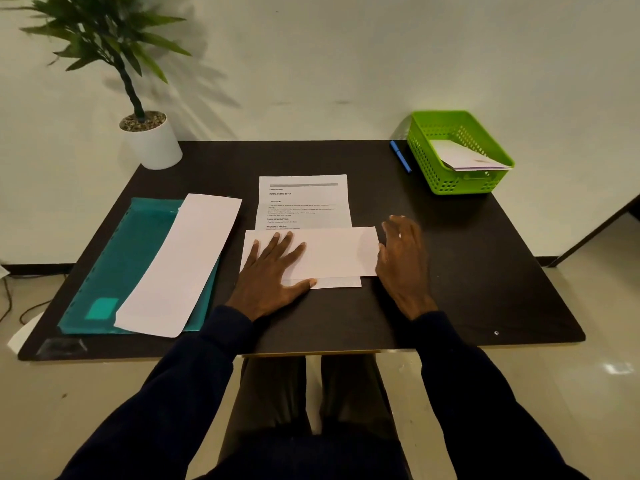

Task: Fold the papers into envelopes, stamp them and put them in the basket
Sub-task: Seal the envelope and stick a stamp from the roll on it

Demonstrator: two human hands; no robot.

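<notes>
White printed paper sheet (pixel 332 252) sits centre of the dark counter (pixel 467 289), lower part folded up. Left hand (pixel 273 275) presses flat, fingers (pixel 277 244) spread, likely pinning the crease. Right hand (pixel 403 258) hovers open beside its right edge, holding nothing. Green plastic basket (pixel 426 161) waits back right.

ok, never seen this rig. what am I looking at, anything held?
No robot: one camera on a person's head looks down at their bare hands. The left hand presses flat on a folded white paper; the right hand is at its right edge, fingers relaxed. Nothing is gripped. Behind the fold lies a printed sheet. On the dark table, left, a teal folder carries a long white paper. Far right: a green basket with an envelope inside, a blue pen beside it.
</notes>
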